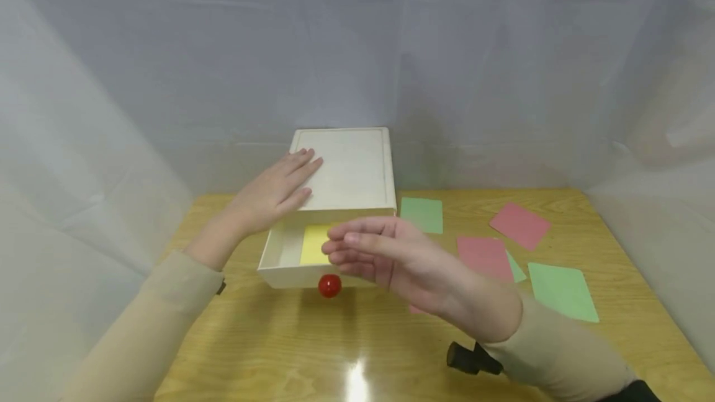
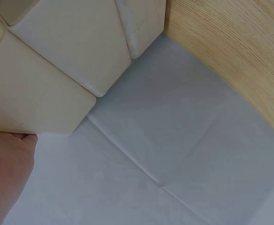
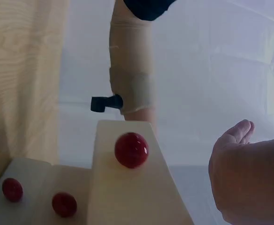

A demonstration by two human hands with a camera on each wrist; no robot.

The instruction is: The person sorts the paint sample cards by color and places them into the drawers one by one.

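Note:
A pale wooden box stands on the table, and its top drawer is pulled out toward me. A yellow card lies inside the drawer. The drawer front carries a red knob. My left hand rests flat on the box top with straight fingers; the left wrist view shows only its edge beside the box. My right hand hovers over the drawer's front right part with relaxed straight fingers, holding nothing. Two lower red knobs show in the right wrist view.
Green cards and pink cards lie scattered on the wooden table right of the box. White sheeting closes in the back and both sides. A black wrist camera mount sits by my right sleeve.

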